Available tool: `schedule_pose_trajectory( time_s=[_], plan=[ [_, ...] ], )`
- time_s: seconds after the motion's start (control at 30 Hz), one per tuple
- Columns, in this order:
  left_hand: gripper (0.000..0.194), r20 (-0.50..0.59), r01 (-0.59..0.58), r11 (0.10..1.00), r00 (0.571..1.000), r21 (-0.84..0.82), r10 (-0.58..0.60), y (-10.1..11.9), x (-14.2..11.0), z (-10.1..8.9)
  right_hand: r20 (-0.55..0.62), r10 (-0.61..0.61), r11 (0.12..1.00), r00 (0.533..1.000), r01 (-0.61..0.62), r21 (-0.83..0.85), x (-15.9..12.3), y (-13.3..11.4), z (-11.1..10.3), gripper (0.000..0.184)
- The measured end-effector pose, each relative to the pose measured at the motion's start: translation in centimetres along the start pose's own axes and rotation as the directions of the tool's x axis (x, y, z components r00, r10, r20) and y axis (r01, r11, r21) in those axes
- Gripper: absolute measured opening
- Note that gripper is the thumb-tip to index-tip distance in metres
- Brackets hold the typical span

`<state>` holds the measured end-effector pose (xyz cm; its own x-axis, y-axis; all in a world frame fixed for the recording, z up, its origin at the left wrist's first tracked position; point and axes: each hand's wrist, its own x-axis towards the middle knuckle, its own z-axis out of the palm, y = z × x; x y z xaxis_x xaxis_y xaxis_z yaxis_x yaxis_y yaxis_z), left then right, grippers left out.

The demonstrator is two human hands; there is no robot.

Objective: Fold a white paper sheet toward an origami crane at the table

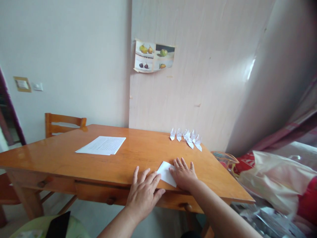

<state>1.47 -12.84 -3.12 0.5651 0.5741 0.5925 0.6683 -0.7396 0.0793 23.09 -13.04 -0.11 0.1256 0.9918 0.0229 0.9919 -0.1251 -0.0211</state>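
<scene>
A small folded sheet of white paper (166, 172) lies flat near the front edge of the wooden table (138, 148). My left hand (145, 190) is at its left side, fingers spread, with the fingertips touching or just beside the paper's left corner. On the paper's right side rests my right hand (183, 174), laid flat with fingers apart and covering that edge. Several folded white paper figures (188, 136) stand grouped at the back right of the table.
A stack of printed sheets (101, 145) lies on the table's left half. A wooden chair (65, 124) is behind the left end. Bags (277, 185) crowd the right side beyond the table edge. At lower left, a dark flat object (58, 226) rests on a green stool (79, 228).
</scene>
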Motion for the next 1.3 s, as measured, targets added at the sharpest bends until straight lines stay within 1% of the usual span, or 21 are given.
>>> schedule_pose_trajectory(
  time_s=[0.23, 0.4, 0.53, 0.63, 0.7, 0.77, 0.8, 0.87, 0.93, 1.0, 1.1, 1.3],
  plan=[
    [0.044, -0.023, -0.012, 1.000, 1.000, 0.026, 0.012, 0.0, -0.1, -0.1, -0.030, 0.105, 0.994, 0.994, -0.105, 0.015, 0.4, 1.4, 0.9, 0.065],
    [0.044, -0.024, -0.010, 1.000, 1.000, 0.014, 0.011, 0.0, 0.0, 0.0, -0.069, 0.208, 0.978, 0.976, -0.205, 0.043, 0.0, 3.4, 1.1, 0.067],
    [0.044, -0.033, -0.013, 1.000, 0.999, 0.011, 0.014, 0.1, -0.1, 0.1, -0.109, 0.239, 0.970, 0.965, -0.232, 0.074, -0.9, 4.7, 1.1, 0.063],
    [0.046, -0.036, -0.025, 1.000, 0.999, 0.012, 0.025, 0.1, -0.2, 0.1, -0.153, 0.243, 0.968, 0.958, -0.229, 0.100, -1.8, 4.8, 1.0, 0.059],
    [0.046, -0.034, -0.025, 1.000, 0.999, 0.010, 0.025, 0.1, -0.2, 0.1, -0.183, 0.212, 0.975, 0.960, -0.193, 0.113, -2.5, 4.3, 0.8, 0.057],
    [0.046, -0.039, -0.026, 1.000, 0.999, 0.015, 0.027, 0.0, -0.2, 0.2, -0.211, 0.141, 0.985, 0.967, -0.116, 0.124, -3.4, 3.3, 0.5, 0.054],
    [0.046, -0.045, -0.028, 0.999, 0.999, 0.021, 0.029, 0.0, -0.2, 0.2, -0.232, 0.082, 0.990, 0.969, -0.053, 0.130, -3.9, 2.6, 0.4, 0.054],
    [0.045, -0.057, -0.034, 0.999, 0.998, 0.031, 0.035, 0.0, -0.2, 0.2, -0.273, -0.096, 0.974, 0.957, 0.146, 0.173, -4.8, 1.1, 0.3, 0.056],
    [0.044, -0.061, -0.036, 0.999, 0.997, 0.031, 0.038, 0.0, -0.2, 0.3, -0.273, -0.191, 0.956, 0.943, 0.242, 0.166, -5.6, -0.4, 0.3, 0.057],
    [0.044, -0.056, -0.033, 0.999, 0.998, 0.017, 0.034, 0.0, -0.2, 0.2, -0.249, -0.260, 0.941, 0.933, 0.302, 0.150, -6.3, -1.5, 0.6, 0.059],
    [0.043, -0.041, -0.023, 1.000, 0.999, -0.005, 0.023, 0.0, -0.3, 0.1, -0.219, -0.270, 0.943, 0.938, 0.303, 0.135, -6.9, -2.1, 1.2, 0.060],
    [0.043, -0.034, -0.008, 1.000, 0.999, 0.002, 0.008, 0.2, -0.1, -0.1, -0.206, -0.226, 0.966, 0.952, 0.247, 0.081, -7.6, -1.3, 1.8, 0.058]
  ],
)
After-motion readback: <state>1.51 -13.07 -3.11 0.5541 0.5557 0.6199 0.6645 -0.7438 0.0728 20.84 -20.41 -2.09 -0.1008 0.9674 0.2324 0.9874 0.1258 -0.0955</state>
